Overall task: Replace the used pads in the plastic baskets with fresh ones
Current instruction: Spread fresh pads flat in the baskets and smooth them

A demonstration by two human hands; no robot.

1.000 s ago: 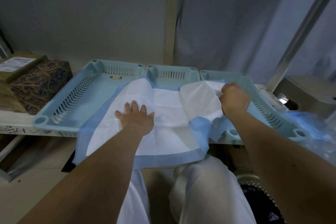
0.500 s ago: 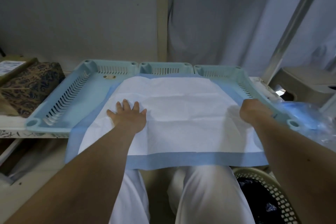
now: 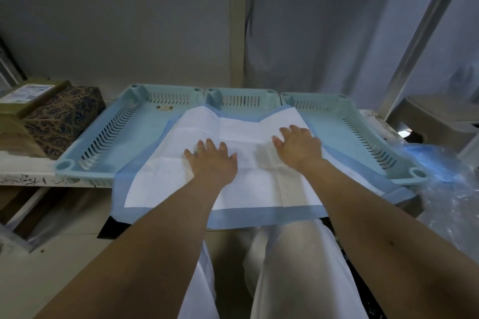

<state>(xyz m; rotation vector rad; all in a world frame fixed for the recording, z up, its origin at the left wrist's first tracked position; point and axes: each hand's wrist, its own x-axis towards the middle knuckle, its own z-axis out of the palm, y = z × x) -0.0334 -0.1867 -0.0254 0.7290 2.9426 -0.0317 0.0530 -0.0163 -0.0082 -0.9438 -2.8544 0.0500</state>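
Observation:
A fresh white pad (image 3: 241,134) with a blue border lies spread across three light blue plastic baskets set side by side: a left basket (image 3: 108,137), a middle basket (image 3: 242,97) and a right basket (image 3: 363,132). The pad's near edge hangs over the shelf front toward my lap. My left hand (image 3: 211,160) lies flat on the pad, fingers spread. My right hand (image 3: 298,146) also presses flat on the pad, a little farther back and to the right.
A patterned dark box (image 3: 62,116) and a cardboard box (image 3: 28,96) stand left of the baskets. Crumpled clear and blue plastic wrap (image 3: 445,179) lies at the right. A metal post (image 3: 425,31) rises at the right. A wall stands close behind.
My right hand let go of the pad's right edge and moved inward to lie flat on it. The pad, folded a second ago, is now spread and sags between the baskets.

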